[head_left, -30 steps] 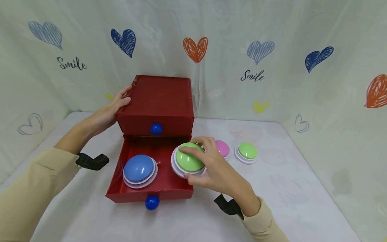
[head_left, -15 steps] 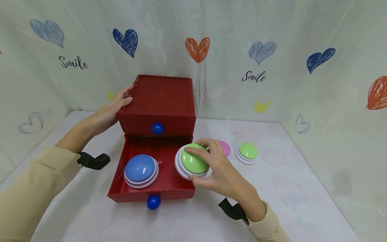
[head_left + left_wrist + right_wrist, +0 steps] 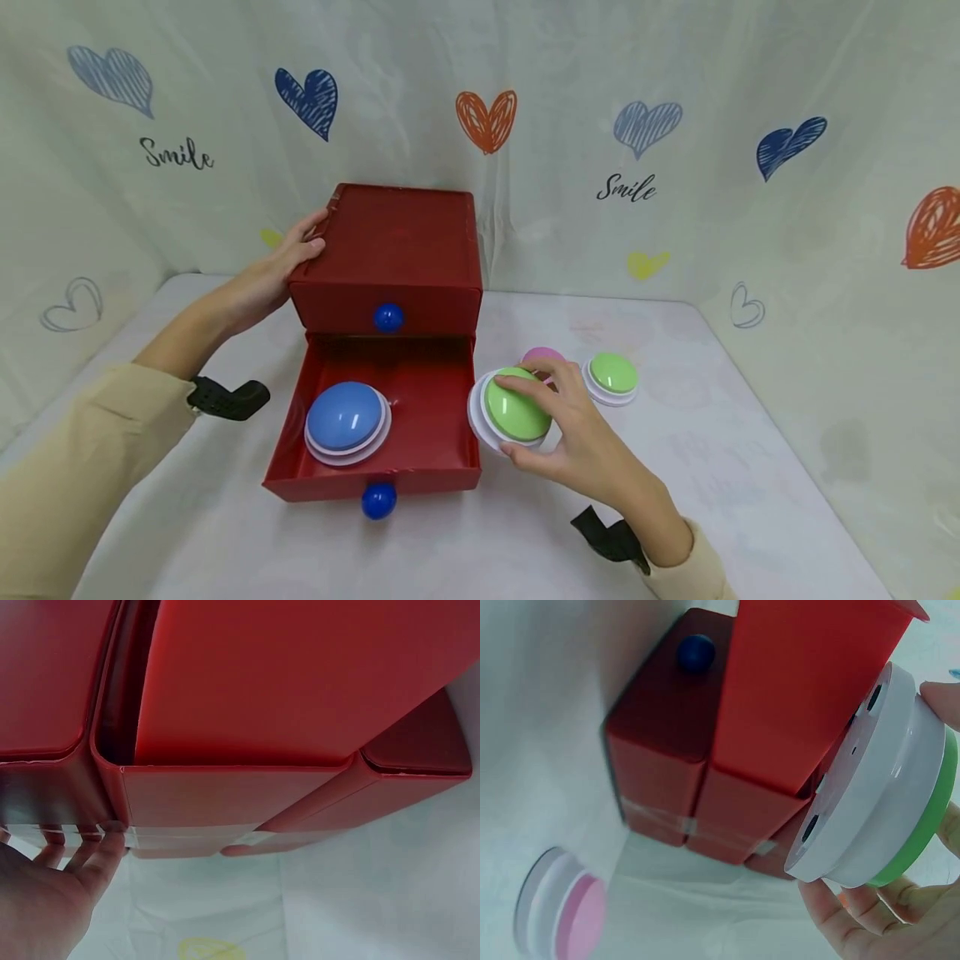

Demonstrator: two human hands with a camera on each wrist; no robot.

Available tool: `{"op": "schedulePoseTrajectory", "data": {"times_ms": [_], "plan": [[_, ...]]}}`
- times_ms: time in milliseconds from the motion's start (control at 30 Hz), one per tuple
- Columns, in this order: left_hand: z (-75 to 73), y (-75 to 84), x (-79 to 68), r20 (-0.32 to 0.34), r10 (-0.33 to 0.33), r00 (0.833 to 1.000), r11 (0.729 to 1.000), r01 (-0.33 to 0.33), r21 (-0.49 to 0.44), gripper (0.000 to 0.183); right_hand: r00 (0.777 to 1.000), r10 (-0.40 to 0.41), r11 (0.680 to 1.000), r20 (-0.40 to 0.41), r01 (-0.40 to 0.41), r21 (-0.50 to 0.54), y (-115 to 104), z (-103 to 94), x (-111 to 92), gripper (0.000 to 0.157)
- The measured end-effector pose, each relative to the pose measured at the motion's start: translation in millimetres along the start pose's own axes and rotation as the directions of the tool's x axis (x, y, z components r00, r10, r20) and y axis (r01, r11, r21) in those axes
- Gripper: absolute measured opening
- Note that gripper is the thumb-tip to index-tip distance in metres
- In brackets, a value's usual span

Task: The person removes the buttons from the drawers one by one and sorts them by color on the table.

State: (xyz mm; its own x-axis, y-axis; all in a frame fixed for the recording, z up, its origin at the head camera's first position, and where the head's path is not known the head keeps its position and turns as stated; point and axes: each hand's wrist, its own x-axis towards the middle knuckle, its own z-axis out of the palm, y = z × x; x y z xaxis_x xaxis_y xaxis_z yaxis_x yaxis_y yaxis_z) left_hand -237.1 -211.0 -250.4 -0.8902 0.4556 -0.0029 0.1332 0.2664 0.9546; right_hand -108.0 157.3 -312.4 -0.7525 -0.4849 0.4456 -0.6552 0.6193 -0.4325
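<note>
My beige sleeves (image 3: 97, 475) and black wrist straps (image 3: 232, 400)
Both sleeves are plain cloth; each strap has a dark, curved piece that sticks out.

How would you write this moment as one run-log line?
left hand: touches red box; right hand: holds tilted green button; lower drawer: open, blue button inside; table: pink button, second green button

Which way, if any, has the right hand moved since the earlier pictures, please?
Yes, rightward in the head view: the right hand has taken its green button mostly past the right edge of the open red drawer.
</note>
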Motion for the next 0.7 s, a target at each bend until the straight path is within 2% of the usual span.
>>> {"op": "schedulePoseTrajectory", "data": {"times_ms": [433,700], "plan": [[0.1,-0.2,0.7,0.003,-0.004,1.000,1.000,0.004,0.012,0.063,0.990,0.135,0.986,-0.049,-0.140,-0.095,32,-8.9,-41,0.063],[-0.1,0.7,1.2,0.008,-0.006,1.000,1.000,0.006,0.003,0.063,0.965,0.259,0.956,-0.041,-0.262,-0.134,56,-17.1,-62,0.058]]}}
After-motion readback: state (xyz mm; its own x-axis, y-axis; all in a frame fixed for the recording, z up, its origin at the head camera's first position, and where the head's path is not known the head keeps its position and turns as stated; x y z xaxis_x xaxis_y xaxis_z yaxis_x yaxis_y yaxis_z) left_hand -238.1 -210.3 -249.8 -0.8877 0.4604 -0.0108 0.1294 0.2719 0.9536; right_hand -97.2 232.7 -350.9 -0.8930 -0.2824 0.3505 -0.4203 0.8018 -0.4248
